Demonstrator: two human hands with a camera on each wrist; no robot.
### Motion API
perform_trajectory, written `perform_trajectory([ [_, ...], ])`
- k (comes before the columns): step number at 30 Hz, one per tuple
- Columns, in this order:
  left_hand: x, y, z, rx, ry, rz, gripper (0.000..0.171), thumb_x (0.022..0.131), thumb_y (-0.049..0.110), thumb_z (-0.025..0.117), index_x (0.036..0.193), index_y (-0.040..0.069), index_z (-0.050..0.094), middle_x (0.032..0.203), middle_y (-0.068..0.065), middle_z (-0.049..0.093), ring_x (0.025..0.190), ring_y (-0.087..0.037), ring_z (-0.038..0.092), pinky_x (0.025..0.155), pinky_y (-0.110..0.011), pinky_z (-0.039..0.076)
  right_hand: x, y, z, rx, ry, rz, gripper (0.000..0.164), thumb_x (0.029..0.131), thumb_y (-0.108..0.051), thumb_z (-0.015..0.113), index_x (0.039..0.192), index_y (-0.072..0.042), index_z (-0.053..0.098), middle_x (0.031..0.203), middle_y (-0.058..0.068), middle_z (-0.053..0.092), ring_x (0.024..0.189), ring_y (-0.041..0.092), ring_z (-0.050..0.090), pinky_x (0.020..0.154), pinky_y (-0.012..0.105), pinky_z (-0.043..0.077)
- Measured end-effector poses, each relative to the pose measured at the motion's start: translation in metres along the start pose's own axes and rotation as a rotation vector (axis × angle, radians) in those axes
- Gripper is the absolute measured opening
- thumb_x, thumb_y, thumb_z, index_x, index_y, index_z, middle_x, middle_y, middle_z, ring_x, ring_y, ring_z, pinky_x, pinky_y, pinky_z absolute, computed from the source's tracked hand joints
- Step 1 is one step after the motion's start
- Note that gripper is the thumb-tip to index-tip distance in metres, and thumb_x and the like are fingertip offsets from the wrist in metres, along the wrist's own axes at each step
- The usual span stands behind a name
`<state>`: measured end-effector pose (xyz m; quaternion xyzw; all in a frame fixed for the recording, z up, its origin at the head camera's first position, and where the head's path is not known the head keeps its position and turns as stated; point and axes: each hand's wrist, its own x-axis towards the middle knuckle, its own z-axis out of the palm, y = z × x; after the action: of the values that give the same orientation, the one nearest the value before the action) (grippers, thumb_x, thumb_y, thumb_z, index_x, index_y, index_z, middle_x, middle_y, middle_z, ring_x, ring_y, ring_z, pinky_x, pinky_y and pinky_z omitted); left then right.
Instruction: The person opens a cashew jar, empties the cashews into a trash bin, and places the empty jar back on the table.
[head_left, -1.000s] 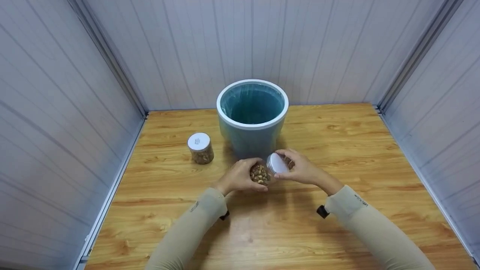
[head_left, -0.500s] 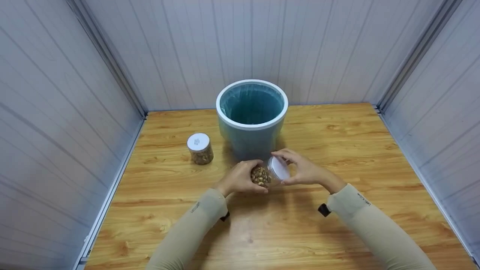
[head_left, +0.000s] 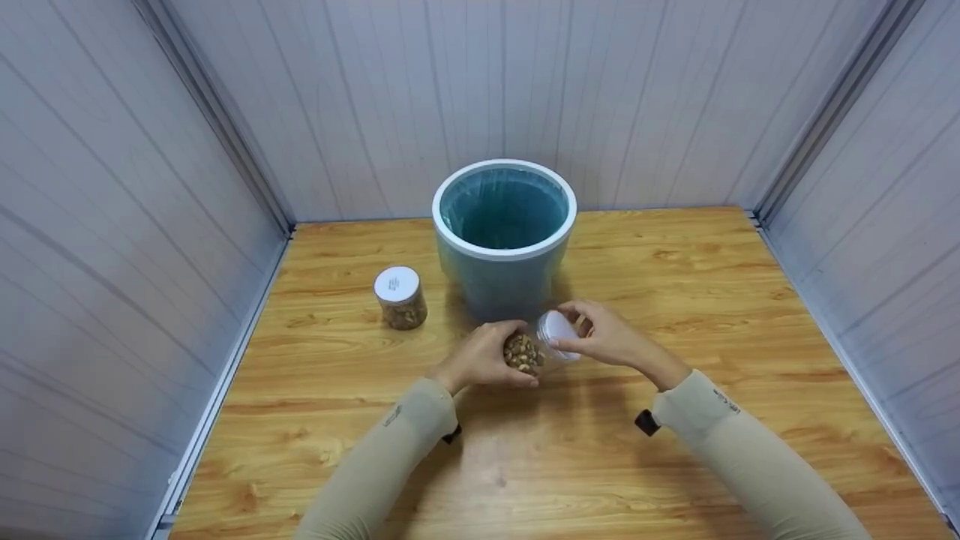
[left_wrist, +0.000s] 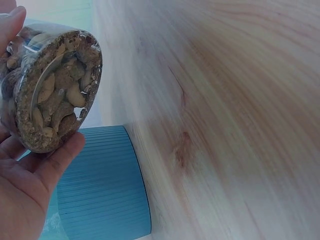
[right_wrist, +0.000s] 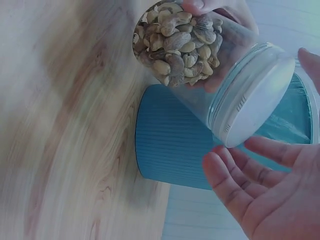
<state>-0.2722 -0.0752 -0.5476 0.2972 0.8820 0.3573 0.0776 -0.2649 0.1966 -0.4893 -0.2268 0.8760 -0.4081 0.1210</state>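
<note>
My left hand (head_left: pixel 480 354) grips a clear plastic jar (head_left: pixel 523 354) partly filled with cashew nuts. The jar is tipped on its side, its base facing the left wrist camera and its white screw lid (head_left: pixel 559 334) turned to the right. In the right wrist view the nuts (right_wrist: pixel 177 45) lie toward the base, and the lid (right_wrist: pixel 260 102) sits on the jar's mouth. Thumb and fingers of my right hand (head_left: pixel 607 336) span the lid, fingertips right at its edge. A second lidded jar of nuts (head_left: pixel 403 304) stands upright to the left.
Behind the hands stands a blue-green bin (head_left: pixel 506 277) with a white rim and a liner bag inside. The wooden table (head_left: pixel 712 300) is bounded by pale panel walls (head_left: pixel 360 97) at the back and both sides.
My right hand has turned about the lid, its thumb and fingers shifting around the edge. The left hand and its jar have barely moved; the second jar and bin stay put.
</note>
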Motion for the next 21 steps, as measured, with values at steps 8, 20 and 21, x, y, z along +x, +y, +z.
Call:
perform_trajectory([
  [8,-0.0012,0.0007,-0.0011,0.004,-0.002,0.014,0.092,0.074,0.048,0.100,0.147,0.005,0.062,0.136,-0.007,0.072,0.120,-0.020,0.068,0.110,-0.044,0.057,-0.0009,0.0026,-0.0022,0.005,-0.040,-0.039,0.071,0.092,-0.033,0.088,0.147,0.002,0.060,0.127,0.020,0.066,0.109,0.030,0.064,0.095,0.049,0.061],
  [20,-0.0014,0.0012,-0.0012,0.018,-0.006,0.001,0.095,0.075,0.047,0.100,0.150,0.004,0.060,0.141,-0.010,0.070,0.125,-0.024,0.068,0.113,-0.047,0.055,-0.0032,0.0030,-0.0064,0.031,-0.118,-0.177,0.081,0.084,-0.012,0.091,0.157,-0.009,0.055,0.157,0.019,0.054,0.139,0.040,0.053,0.115,0.068,0.049],
  [21,-0.0014,0.0009,-0.0010,0.019,-0.006,0.000,0.096,0.074,0.048,0.100,0.149,0.004,0.060,0.142,-0.010,0.070,0.125,-0.023,0.068,0.113,-0.047,0.055,-0.0034,0.0027,-0.0066,0.032,-0.121,-0.181,0.082,0.084,-0.011,0.090,0.158,-0.009,0.055,0.158,0.018,0.053,0.141,0.040,0.052,0.115,0.068,0.049],
])
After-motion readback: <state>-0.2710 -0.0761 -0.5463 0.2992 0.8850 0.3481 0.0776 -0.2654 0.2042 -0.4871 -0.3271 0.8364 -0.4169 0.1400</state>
